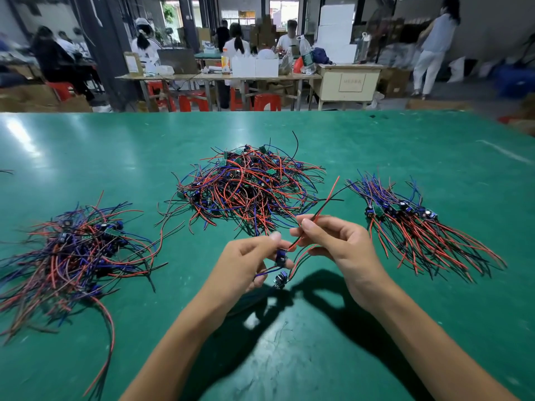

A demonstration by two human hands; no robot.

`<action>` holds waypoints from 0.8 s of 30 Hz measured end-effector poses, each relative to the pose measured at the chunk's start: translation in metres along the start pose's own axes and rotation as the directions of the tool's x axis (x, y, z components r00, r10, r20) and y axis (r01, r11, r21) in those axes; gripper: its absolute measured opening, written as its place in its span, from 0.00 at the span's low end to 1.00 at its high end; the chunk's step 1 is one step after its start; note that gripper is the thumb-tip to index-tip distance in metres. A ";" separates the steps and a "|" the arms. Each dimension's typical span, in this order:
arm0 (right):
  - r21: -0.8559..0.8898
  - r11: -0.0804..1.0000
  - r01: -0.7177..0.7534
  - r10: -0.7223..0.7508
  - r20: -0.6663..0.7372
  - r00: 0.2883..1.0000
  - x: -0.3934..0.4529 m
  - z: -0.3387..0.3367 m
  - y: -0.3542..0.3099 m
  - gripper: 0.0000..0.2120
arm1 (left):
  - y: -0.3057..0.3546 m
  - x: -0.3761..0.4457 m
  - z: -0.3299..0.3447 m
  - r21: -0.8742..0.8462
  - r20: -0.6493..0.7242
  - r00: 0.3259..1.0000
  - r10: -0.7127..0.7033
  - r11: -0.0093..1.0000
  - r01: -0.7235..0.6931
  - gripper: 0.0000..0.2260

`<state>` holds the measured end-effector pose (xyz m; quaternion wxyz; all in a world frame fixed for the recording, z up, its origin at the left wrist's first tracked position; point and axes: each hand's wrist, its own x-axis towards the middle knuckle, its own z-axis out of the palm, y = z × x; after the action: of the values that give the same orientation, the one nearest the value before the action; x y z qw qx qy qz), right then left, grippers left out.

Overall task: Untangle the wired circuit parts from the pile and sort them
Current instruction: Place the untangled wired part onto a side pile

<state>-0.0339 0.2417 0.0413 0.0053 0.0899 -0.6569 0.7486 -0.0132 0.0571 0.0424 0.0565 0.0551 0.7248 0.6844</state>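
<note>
1. Separating the two small circuit parts held above the desk point(289, 357) goes best if the leads are drawn apart slowly, not yanked, since the thin soldered wires would likely tear off the boards under a sharp pull.
2. Following each red and black lead from its board to its free end should show where the two parts cross; I judge the crossing sits between the two hands, though blur hides the exact loop.
3. The left hand point(246, 264) is the anchor: its thumb and fingers pinch the upper circuit part point(280, 257) at the board, with blue wire trailing under the palm.
4. A second circuit part point(280, 278) hangs just below the first, apparently by its wires alone.
5. The right hand point(337, 241) has its grip closed on the red and black wires point(320, 214), pinched between thumb and forefinger, and these run up and to the right away from the boards.
6. Both forearms reach in from the near edge, wrists lifted off the desk, hands close together and facing each other.
7. The main tangled pile point(249, 189) lies beyond the hands at the middle of the desk.
8. A neatly aligned bundle point(419, 227) lies to the right and a looser heap point(78, 250) to the left; which one takes a freed part cannot be told.
</note>
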 end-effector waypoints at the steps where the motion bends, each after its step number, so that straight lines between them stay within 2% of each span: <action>1: -0.034 0.999 -0.012 0.013 0.036 0.999 -0.001 0.000 0.000 0.12 | 0.000 -0.002 0.000 -0.014 0.011 1.000 0.016 1.000 -0.016 0.11; 3: -0.085 0.996 -0.038 0.048 0.114 0.992 -0.002 0.001 0.001 0.12 | 0.001 -0.007 0.001 -0.015 0.030 0.998 0.062 0.998 -0.061 0.06; 5: -0.087 0.995 -0.046 0.061 0.174 0.983 -0.004 0.002 0.003 0.13 | 0.005 -0.010 0.002 -0.017 0.007 0.994 0.106 0.994 -0.105 0.06; 7: -0.088 0.996 -0.023 0.042 0.212 0.976 -0.005 0.002 0.002 0.15 | 0.013 -0.010 -0.002 -0.036 -0.116 0.984 0.136 0.989 -0.141 0.05; 9: -0.115 0.993 -0.013 0.036 0.197 0.980 -0.005 0.004 0.000 0.16 | 0.023 -0.008 -0.017 -0.049 -0.283 0.946 0.158 0.983 -0.179 0.05; 11: -0.213 0.977 0.033 -0.004 0.134 0.991 -0.004 0.004 0.002 0.13 | 0.033 -0.004 -0.043 0.047 -0.435 0.866 0.248 0.966 -0.253 0.03; 13: -0.405 0.908 0.106 -0.085 0.069 0.994 -0.001 0.004 0.008 0.07 | 0.043 0.000 -0.080 0.298 -0.591 0.707 0.389 0.919 -0.257 0.03; 15: -0.545 0.824 0.152 -0.133 0.074 0.988 0.000 0.001 0.013 0.06 | 0.047 0.001 -0.129 0.546 -0.702 0.511 0.496 0.835 -0.060 0.10; 16: -0.609 0.771 0.186 -0.139 0.124 0.983 0.000 -0.001 0.015 0.09 | 0.045 -0.001 -0.155 0.615 -0.733 0.437 0.521 0.783 0.098 0.15; 17: -0.680 0.694 0.237 -0.129 0.207 0.970 0.000 -0.003 0.016 0.13 | 0.041 -0.005 -0.180 0.636 -0.754 0.404 0.518 0.729 0.252 0.18; 19: -0.789 0.507 0.347 -0.043 0.379 0.925 0.000 -0.005 0.022 0.20 | 0.023 -0.013 -0.218 0.614 -0.787 0.446 0.427 0.615 0.495 0.20; 20: -0.807 0.452 0.380 -0.005 0.424 0.905 0.001 -0.005 0.025 0.21 | 0.011 -0.017 -0.227 0.595 -0.803 0.476 0.359 0.541 0.594 0.20; 22: -0.790 0.459 0.407 -0.018 0.450 0.893 0.001 -0.003 0.027 0.17 | -0.009 -0.022 -0.227 0.536 -0.844 0.477 0.246 0.435 0.723 0.20; 24: -0.776 0.447 0.445 -0.109 0.446 0.888 0.002 -0.003 0.028 0.12 | -0.019 -0.024 -0.209 0.539 -0.842 0.453 0.292 0.455 0.708 0.18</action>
<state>-0.0401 0.2407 0.0139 0.0630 0.3073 -0.9072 0.2802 -0.0224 -0.1541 0.0355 -0.2483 -0.3855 0.8792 0.1295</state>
